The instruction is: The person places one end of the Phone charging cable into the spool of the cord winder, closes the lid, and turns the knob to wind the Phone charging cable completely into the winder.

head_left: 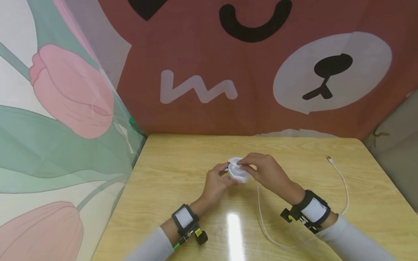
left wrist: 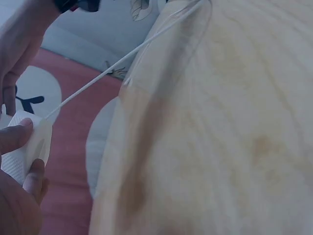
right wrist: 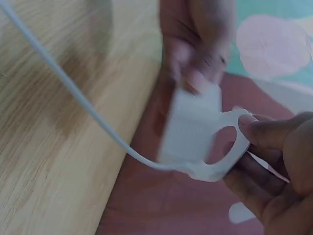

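Note:
A small white corded device point(head_left: 240, 177) is up between both hands over the middle of the table; its exact kind I cannot tell. It has a dotted, textured body point(right wrist: 190, 129) and a flat ring-shaped loop point(right wrist: 209, 172) on one side. My left hand point(head_left: 215, 183) grips the body, thumb on one face and fingers on the other. With thumb and fingers my right hand point(head_left: 269, 172) pinches the loop. A thin white cable point(head_left: 260, 210) leaves the device beside the loop's base. The left fingertips are blurred in the right wrist view.
The cable sags to the wood-grain table point(head_left: 169, 163), passes under my right forearm and ends in a USB plug point(head_left: 330, 159) at the back right. A bear-print cloth point(head_left: 196, 119) hangs behind the table, and a tulip-print cloth point(head_left: 65, 156) hangs at the left.

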A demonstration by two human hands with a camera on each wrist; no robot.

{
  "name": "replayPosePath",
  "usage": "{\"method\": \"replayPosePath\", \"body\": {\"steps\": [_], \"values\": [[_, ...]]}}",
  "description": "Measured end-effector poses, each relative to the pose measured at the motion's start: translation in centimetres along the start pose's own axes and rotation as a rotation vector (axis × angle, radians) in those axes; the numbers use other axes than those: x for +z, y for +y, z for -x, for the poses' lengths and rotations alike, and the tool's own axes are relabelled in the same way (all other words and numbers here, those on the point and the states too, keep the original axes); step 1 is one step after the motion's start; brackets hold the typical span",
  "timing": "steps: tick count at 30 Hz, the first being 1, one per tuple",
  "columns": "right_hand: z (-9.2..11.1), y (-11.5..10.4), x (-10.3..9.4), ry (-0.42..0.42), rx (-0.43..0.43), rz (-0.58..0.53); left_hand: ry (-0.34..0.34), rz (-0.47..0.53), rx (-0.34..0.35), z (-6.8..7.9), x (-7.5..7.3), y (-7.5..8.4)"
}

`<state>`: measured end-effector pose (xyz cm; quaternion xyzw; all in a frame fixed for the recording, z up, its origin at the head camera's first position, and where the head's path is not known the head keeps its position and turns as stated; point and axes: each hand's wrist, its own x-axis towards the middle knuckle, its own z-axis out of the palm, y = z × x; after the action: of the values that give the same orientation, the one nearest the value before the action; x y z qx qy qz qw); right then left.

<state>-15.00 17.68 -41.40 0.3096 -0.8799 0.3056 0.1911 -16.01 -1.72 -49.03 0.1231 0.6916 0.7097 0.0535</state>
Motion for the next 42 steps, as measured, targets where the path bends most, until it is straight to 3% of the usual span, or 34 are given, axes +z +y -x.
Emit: {"method": "replayPosePath", "body": {"steps": [2, 5, 11, 14, 17, 20, 24, 28, 30, 32, 42], "values": [[0.2, -0.5, 0.3, 0.011, -0.088, 0.084, 0.007, 0.008, 0.006, -0.3, -0.2, 0.6], [0.5, -0.9, 0.5, 0.007, -0.154, 0.162, 0.020, 0.011, 0.014, -0.7, -0.5, 1.1], [0.9, -1.1, 0.7, -0.011, -0.201, 0.218, 0.011, 0.009, 0.050, -1.0, -0.9, 1.4], [0.8, -1.0, 0.7, 0.027, -0.202, 0.184, 0.007, 0.018, 0.073, -1.1, -0.9, 1.7], [0.5, -0.9, 0.5, 0.073, -0.100, 0.103, 0.004, 0.028, 0.107, -1.4, -1.0, 2.2], [0.0, -0.8, -0.1, 0.064, 0.135, -0.018, 0.005, 0.030, 0.137, -1.6, -1.0, 2.8], [-0.7, -0.2, -1.0, -0.075, 0.488, -0.282, 0.001, 0.043, 0.157, -1.7, -0.9, 3.3], [-1.4, 0.4, -1.4, -0.206, 0.713, -0.670, -0.005, 0.050, 0.174, -1.7, -0.6, 3.6], [-1.6, 0.5, -1.4, -0.233, 0.772, -0.816, -0.002, 0.053, 0.182, -1.7, -0.5, 3.7], [-1.8, 0.5, -1.3, -0.235, 0.802, -0.886, 0.000, 0.056, 0.187, -1.6, -0.4, 3.8], [-1.5, 0.6, -1.2, -0.223, 0.825, -0.870, -0.013, 0.009, 0.193, -1.3, -0.2, 3.5]]}}
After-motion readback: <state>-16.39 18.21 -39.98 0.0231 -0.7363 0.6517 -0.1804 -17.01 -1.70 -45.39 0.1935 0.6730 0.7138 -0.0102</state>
